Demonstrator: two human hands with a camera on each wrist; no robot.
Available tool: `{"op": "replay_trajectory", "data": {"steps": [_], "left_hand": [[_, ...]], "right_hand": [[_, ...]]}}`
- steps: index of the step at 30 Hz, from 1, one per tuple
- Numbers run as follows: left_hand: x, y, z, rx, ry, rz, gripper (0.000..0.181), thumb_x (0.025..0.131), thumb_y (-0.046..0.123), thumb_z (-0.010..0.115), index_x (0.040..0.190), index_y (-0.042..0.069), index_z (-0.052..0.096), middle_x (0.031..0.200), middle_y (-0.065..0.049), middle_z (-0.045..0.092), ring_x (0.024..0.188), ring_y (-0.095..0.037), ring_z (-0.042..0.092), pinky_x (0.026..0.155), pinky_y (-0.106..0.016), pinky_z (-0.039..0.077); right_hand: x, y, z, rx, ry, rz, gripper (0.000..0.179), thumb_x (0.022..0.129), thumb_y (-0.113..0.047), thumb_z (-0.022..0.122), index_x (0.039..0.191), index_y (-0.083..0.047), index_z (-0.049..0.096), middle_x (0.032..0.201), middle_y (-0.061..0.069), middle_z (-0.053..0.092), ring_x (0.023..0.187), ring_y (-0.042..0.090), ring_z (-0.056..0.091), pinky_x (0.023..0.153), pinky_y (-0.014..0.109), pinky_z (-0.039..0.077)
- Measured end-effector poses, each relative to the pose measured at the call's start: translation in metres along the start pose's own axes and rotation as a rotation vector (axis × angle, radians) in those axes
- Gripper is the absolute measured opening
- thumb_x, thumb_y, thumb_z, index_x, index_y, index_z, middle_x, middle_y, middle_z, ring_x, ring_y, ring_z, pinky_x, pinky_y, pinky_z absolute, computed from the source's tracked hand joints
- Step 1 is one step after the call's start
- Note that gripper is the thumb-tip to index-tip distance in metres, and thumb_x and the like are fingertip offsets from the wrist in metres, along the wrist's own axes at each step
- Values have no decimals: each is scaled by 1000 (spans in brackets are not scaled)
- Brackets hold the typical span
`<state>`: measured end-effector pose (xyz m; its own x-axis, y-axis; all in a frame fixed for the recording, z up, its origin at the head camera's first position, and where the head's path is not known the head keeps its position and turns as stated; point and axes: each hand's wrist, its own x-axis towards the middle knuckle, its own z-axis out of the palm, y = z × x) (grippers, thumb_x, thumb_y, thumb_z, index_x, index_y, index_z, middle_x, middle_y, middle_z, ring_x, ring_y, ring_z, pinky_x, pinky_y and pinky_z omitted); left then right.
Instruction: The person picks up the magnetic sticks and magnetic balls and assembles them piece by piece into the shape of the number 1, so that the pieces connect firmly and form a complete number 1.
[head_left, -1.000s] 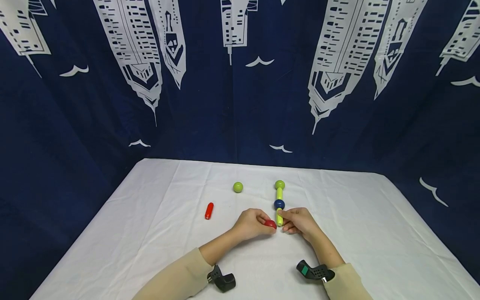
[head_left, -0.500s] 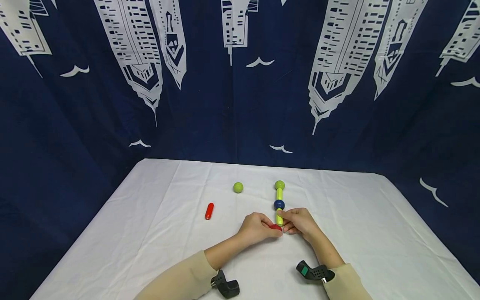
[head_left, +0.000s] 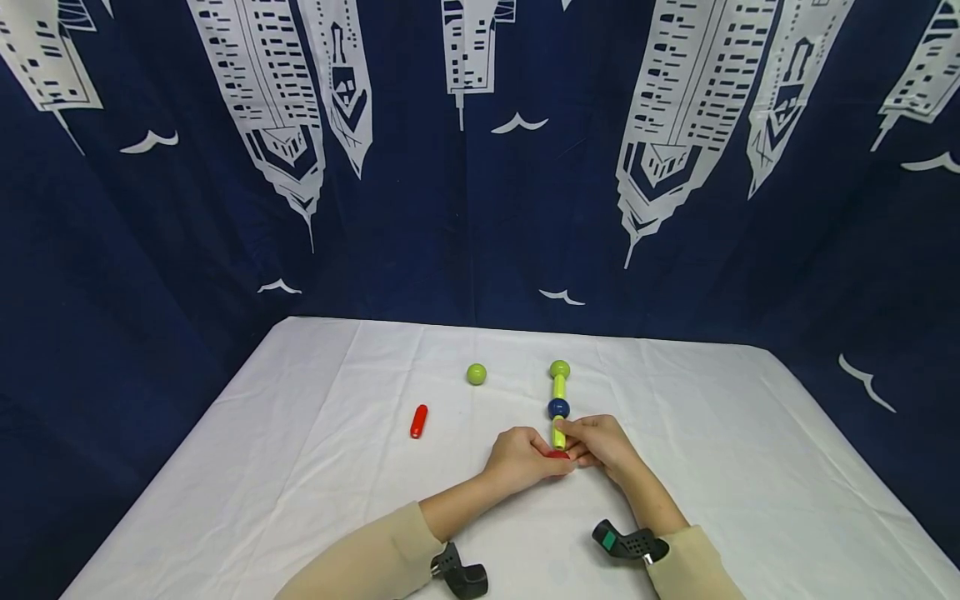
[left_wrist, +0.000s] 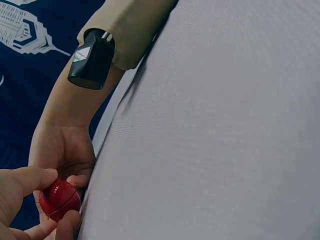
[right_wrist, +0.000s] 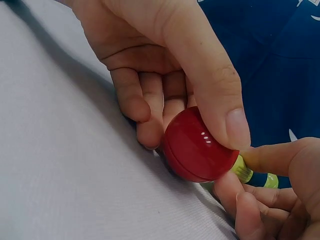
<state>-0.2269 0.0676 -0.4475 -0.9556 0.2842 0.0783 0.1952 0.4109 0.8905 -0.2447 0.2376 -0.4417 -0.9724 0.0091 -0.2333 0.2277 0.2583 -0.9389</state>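
My left hand (head_left: pixel 519 460) holds a red ball (right_wrist: pixel 195 147) between thumb and fingers, at the near end of a yellow-green rod (head_left: pixel 558 439). My right hand (head_left: pixel 606 443) pinches that rod between thumb and fingers. The rod runs up to a dark blue ball (head_left: pixel 558 408), from which a second yellow-green rod (head_left: pixel 559 387) leads to a green ball (head_left: pixel 559 368). These pieces lie in one straight line on the white cloth. In the right wrist view the red ball sits against the rod's end; whether they are joined I cannot tell.
A loose green ball (head_left: pixel 476 374) lies on the white tablecloth (head_left: pixel 315 467), left of the row. Nearer and further left lies a red rod (head_left: pixel 418 422). A dark blue curtain (head_left: pixel 465 208) with white building prints hangs behind the table.
My left hand has moved right and slightly nearer, bringing the red ball from beside the rod to its near end. My right hand and the row have stayed in place.
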Motion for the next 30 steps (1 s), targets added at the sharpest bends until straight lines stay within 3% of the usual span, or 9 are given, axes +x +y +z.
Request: {"op": "replay_trajectory", "data": {"steps": [30], "left_hand": [[2, 2, 4, -5, 41, -18, 36, 69, 30, 89, 65, 10, 59, 61, 7, 56, 56, -7, 50, 48, -21, 37]], "right_hand": [[1, 0, 2, 11, 35, 20, 28, 87, -22, 71, 73, 0, 66, 54, -1, 57, 45, 4, 53, 43, 16, 46]]}}
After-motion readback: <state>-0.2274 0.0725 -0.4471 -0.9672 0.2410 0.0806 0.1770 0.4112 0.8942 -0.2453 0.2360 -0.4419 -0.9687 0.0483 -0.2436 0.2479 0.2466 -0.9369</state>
